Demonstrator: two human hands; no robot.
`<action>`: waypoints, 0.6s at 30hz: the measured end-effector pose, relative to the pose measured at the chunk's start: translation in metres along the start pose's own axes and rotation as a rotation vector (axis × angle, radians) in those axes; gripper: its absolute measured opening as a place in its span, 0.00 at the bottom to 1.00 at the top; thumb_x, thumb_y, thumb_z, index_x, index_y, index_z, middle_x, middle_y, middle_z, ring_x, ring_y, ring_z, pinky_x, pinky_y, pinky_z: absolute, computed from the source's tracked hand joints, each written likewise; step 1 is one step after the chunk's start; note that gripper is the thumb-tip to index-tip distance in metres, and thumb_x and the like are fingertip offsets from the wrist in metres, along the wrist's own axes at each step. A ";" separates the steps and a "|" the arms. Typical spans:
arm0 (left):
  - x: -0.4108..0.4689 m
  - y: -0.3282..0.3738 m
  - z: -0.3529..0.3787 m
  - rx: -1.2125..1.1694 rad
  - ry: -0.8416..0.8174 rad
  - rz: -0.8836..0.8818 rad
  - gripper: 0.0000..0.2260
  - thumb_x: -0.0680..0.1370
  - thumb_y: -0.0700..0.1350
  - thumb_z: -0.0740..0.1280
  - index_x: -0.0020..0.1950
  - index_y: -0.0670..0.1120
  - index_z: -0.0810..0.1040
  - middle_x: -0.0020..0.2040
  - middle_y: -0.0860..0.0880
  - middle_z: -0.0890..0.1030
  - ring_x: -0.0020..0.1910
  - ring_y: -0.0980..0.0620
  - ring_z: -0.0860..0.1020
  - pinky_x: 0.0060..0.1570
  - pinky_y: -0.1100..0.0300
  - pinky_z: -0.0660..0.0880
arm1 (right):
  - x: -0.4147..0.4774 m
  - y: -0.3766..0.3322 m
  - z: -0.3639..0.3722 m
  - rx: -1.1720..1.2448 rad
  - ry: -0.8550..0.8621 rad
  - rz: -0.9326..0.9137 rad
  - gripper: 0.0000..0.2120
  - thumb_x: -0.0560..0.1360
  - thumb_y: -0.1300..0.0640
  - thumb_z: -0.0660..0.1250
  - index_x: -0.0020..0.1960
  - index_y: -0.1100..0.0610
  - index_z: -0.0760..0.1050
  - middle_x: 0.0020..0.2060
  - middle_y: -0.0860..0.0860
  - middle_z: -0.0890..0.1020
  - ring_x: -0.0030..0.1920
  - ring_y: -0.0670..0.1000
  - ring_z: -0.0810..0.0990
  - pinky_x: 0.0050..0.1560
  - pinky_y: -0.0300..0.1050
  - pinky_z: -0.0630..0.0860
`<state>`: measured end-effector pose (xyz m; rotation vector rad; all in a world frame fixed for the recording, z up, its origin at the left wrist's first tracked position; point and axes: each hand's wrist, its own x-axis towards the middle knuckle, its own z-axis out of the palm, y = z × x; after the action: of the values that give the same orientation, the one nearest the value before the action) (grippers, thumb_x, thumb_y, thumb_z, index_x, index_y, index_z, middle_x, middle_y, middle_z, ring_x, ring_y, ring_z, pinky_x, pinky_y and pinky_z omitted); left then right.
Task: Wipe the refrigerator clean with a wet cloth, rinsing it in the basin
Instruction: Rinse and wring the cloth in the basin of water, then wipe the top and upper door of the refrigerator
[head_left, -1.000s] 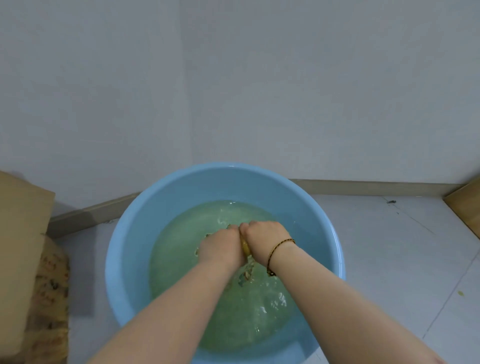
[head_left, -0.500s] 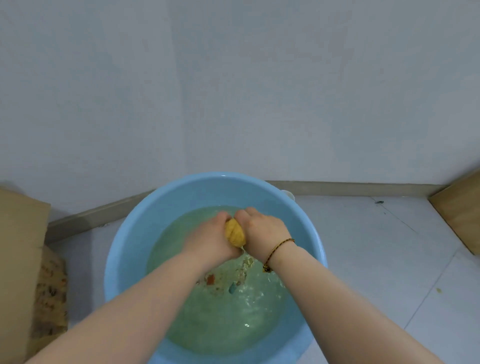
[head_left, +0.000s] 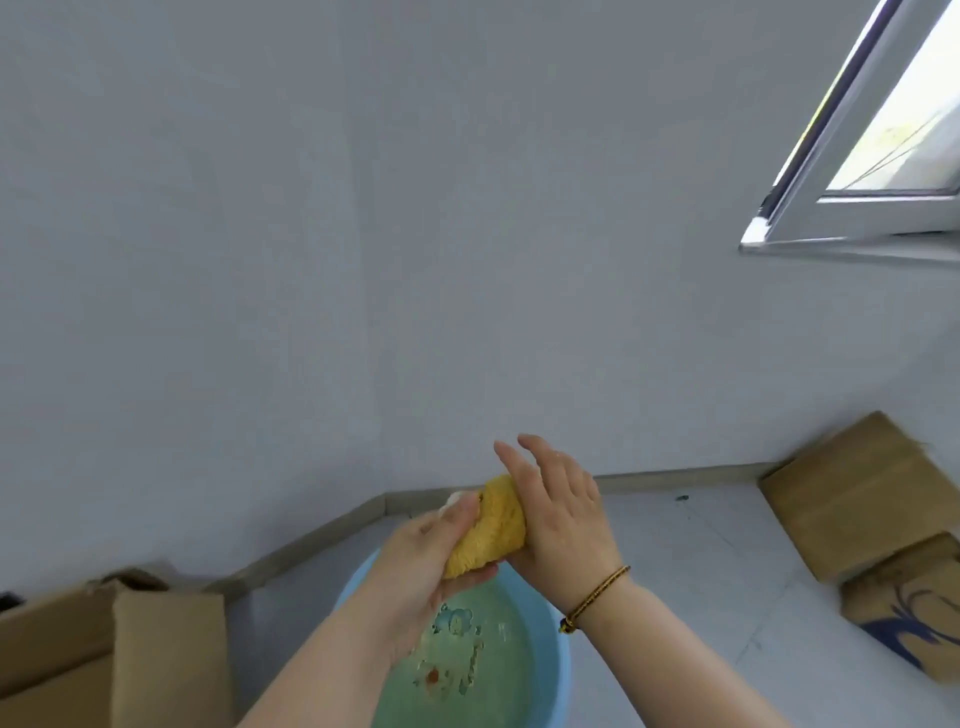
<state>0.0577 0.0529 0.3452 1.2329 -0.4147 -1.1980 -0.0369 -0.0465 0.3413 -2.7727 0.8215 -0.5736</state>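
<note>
While it drips, the person holds the cloth (head_left: 492, 530) up over the basin (head_left: 558, 675), I think so the water falls back in. Their left hand (head_left: 426, 564) grips the cloth from below. Their right hand (head_left: 563, 519) lies flat against it, fingers straight, pressing to squeeze it.

Our left hand (head_left: 432, 552) and right hand (head_left: 562, 515) hold the cloth (head_left: 489, 531) above the basin (head_left: 558, 675); cardboard boxes (head_left: 852, 493) flank it on the floor (head_left: 701, 571).
</note>
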 end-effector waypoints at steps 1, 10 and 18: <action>-0.011 0.022 0.013 0.038 0.020 0.049 0.16 0.69 0.54 0.62 0.48 0.46 0.80 0.44 0.48 0.85 0.45 0.52 0.82 0.45 0.61 0.79 | 0.001 -0.008 -0.030 0.046 0.000 0.062 0.46 0.50 0.53 0.79 0.65 0.54 0.64 0.60 0.53 0.71 0.52 0.54 0.80 0.52 0.42 0.75; -0.085 0.123 0.143 0.244 -0.128 0.467 0.09 0.69 0.53 0.64 0.45 0.54 0.80 0.40 0.58 0.84 0.42 0.59 0.81 0.41 0.68 0.77 | -0.040 -0.051 -0.218 1.227 0.355 0.819 0.07 0.75 0.55 0.64 0.48 0.53 0.66 0.49 0.55 0.77 0.42 0.48 0.79 0.38 0.44 0.80; -0.152 0.103 0.262 0.178 -0.461 0.473 0.08 0.73 0.39 0.66 0.42 0.52 0.81 0.39 0.62 0.84 0.40 0.64 0.81 0.35 0.72 0.75 | -0.138 -0.027 -0.313 1.352 0.752 0.809 0.16 0.71 0.58 0.69 0.55 0.55 0.68 0.49 0.54 0.79 0.44 0.49 0.80 0.38 0.40 0.79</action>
<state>-0.1603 0.0408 0.5785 0.9221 -1.1099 -1.0361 -0.2606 0.0292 0.5903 -0.8868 0.9936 -1.3092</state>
